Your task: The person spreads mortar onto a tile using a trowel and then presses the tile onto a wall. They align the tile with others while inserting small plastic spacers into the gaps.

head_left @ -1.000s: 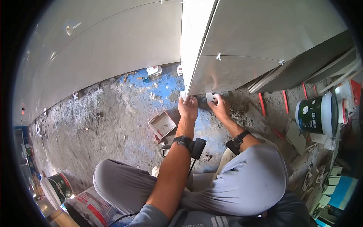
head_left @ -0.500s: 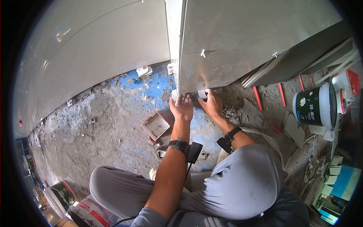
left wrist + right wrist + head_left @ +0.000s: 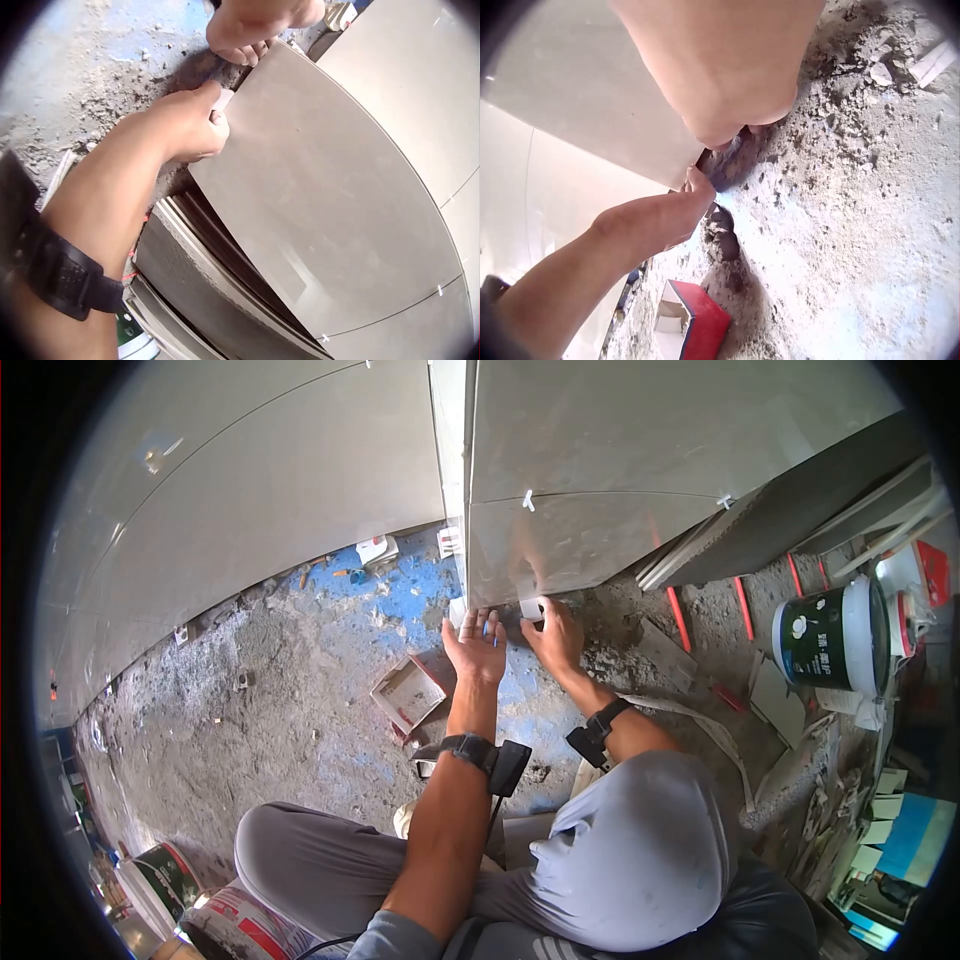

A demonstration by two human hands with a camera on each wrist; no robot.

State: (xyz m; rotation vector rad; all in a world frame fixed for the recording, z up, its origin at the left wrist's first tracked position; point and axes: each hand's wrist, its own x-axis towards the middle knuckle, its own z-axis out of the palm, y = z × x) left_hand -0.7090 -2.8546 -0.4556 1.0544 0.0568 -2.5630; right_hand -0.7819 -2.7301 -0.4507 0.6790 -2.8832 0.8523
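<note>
A large glossy grey tile (image 3: 600,540) stands upright, its lower edge close over the rough floor. My left hand (image 3: 476,652) is palm up at the tile's bottom corner, fingers extended to the edge. Just right of it, my right hand (image 3: 556,640) pinches a small flat white piece (image 3: 530,608) at the same lower edge. The left wrist view shows this white piece (image 3: 223,99) between thumb and fingers, against the tile's face. In the right wrist view, the back of the right hand (image 3: 727,82) hides the piece, and the left fingertips meet the corner.
An open red-and-white box (image 3: 410,695) lies left of my forearm. Stacked tiles (image 3: 740,535) lean at the right, with red strips (image 3: 680,620) beneath. Beyond stands a dark green and white bucket (image 3: 830,635). More tiled wall (image 3: 270,490) runs along the left. Rubble covers the floor.
The head view has swung, so the tile corner and both hands sit farther left in it. Both hands stay at the tile's lower edge, the right still pinching the white piece.
</note>
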